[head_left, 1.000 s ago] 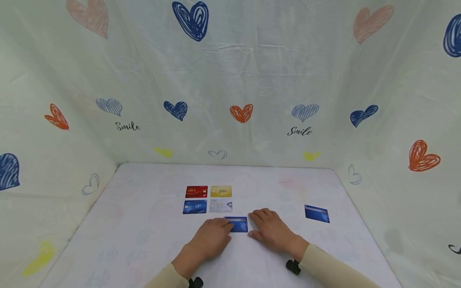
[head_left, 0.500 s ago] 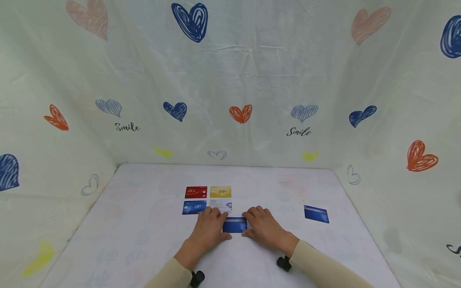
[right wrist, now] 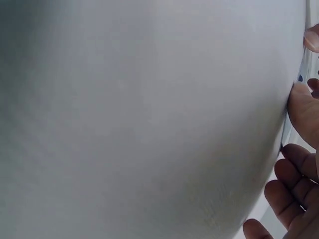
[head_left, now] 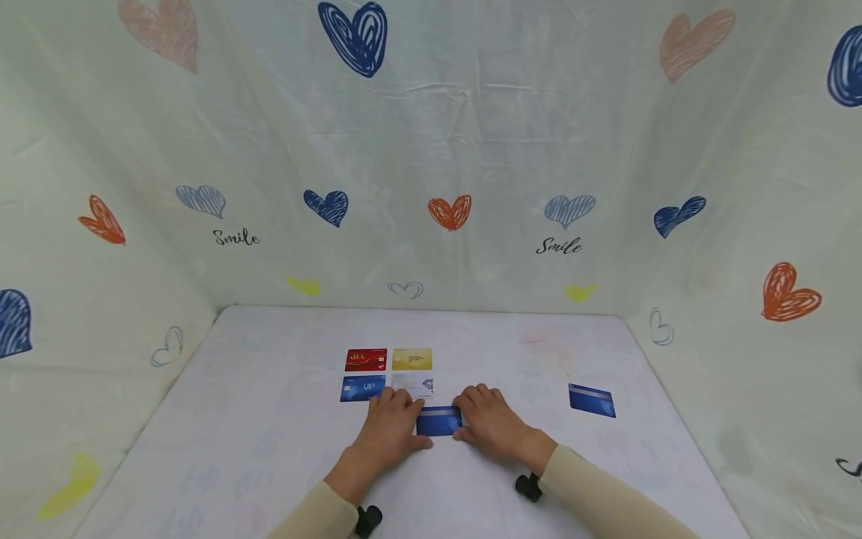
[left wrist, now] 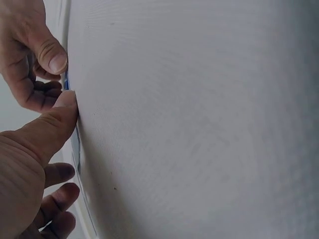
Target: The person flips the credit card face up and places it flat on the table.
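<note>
A blue card with a grey stripe along its top lies flat on the white table. My left hand is at its left end, forefinger by the upper corner and thumb by the lower one. At the opposite end, my right hand holds the corners between thumb and forefinger in the same way. Just behind the left fingers lie a blue VIP card and a silver card, both partly covered. In the left wrist view, the left thumb presses low at the table surface.
A red card and a yellow card form the back row of the card group. Another blue striped card lies apart on the right. A heart-printed curtain surrounds the table's back and sides.
My left hand has moved off the top of the blue card to its left end. My right hand has shifted left to meet the right end. The last half second shows hardly any motion.
</note>
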### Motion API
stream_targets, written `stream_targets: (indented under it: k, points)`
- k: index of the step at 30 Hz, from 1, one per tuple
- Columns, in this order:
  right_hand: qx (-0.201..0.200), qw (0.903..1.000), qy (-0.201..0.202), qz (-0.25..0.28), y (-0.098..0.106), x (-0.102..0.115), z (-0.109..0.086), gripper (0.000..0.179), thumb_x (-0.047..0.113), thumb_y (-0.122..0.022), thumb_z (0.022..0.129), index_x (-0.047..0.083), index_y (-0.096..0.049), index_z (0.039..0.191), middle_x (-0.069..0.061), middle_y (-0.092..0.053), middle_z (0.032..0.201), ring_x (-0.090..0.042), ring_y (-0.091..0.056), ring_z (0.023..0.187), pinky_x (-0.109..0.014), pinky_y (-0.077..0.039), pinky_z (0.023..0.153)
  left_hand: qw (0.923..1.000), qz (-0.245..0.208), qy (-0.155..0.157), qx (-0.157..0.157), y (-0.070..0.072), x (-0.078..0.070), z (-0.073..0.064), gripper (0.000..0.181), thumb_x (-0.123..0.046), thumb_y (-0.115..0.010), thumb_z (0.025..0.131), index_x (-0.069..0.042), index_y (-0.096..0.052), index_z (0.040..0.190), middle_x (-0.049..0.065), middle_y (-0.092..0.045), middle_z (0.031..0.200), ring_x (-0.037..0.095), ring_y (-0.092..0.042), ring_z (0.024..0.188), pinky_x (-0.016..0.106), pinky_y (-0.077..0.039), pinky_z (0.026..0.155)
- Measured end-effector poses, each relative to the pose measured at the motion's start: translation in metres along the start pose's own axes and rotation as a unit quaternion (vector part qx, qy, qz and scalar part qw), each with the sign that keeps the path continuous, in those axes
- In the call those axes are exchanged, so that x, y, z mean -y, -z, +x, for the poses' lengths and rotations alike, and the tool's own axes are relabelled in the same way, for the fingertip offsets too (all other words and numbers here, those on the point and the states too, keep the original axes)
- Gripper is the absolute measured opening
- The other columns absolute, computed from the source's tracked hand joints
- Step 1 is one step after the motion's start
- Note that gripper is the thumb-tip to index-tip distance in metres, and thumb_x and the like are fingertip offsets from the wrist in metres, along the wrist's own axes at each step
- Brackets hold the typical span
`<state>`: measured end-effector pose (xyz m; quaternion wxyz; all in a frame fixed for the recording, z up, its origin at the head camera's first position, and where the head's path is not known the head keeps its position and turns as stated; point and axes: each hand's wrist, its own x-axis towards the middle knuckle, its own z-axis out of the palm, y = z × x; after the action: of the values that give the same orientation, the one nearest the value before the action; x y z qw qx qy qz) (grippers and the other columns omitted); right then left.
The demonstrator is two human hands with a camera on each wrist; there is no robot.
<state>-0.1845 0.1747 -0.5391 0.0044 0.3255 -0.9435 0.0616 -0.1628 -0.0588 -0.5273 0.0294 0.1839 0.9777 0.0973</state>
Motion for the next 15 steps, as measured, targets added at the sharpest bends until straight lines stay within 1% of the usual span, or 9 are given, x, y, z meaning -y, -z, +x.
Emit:
stream_targets:
  k: [5, 10, 15]
  points:
    - [0.013, 0.9998, -0.008, 0.008, -0.001, -0.0018, 0.0021, 0.049, 0.046, -0.077, 0.095, 0.011, -0.063, 0.127, 0.0, -0.061, 0.117, -0.019, -0.051, 0.107, -0.044, -0.047, 0.097, 1.0, -0.003, 0.0, 0.0, 0.0001, -0.0008, 0.0007, 0.076, -0.057, -0.086, 0.081, -0.012, -0.069, 0.139, 0.01, -0.064, 0.125, 0.031, -0.049, 0.117, 0.056, -0.046, 0.107]
    - [0.008, 0.9999, -0.006, 0.005, 0.0, -0.0016, 0.0014, 0.05, 0.047, -0.077, 0.095, 0.011, -0.063, 0.127, 0.0, -0.061, 0.118, -0.019, -0.052, 0.109, -0.044, -0.047, 0.097, 1.0, 0.002, -0.003, -0.002, 0.0004, -0.002, 0.0017, 0.073, -0.057, -0.087, 0.08, -0.011, -0.071, 0.135, 0.009, -0.065, 0.125, 0.031, -0.05, 0.118, 0.056, -0.046, 0.107]
    - [0.008, 1.0, 0.001, 0.002, 0.0014, -0.0012, 0.001, 0.049, 0.047, -0.075, 0.097, 0.012, -0.062, 0.128, 0.0, -0.062, 0.12, -0.019, -0.053, 0.111, -0.045, -0.047, 0.098, 1.0, 0.002, -0.003, 0.001, 0.0012, -0.0024, 0.0025, 0.074, -0.057, -0.088, 0.08, -0.009, -0.069, 0.133, 0.01, -0.063, 0.126, 0.031, -0.05, 0.12, 0.055, -0.046, 0.106]
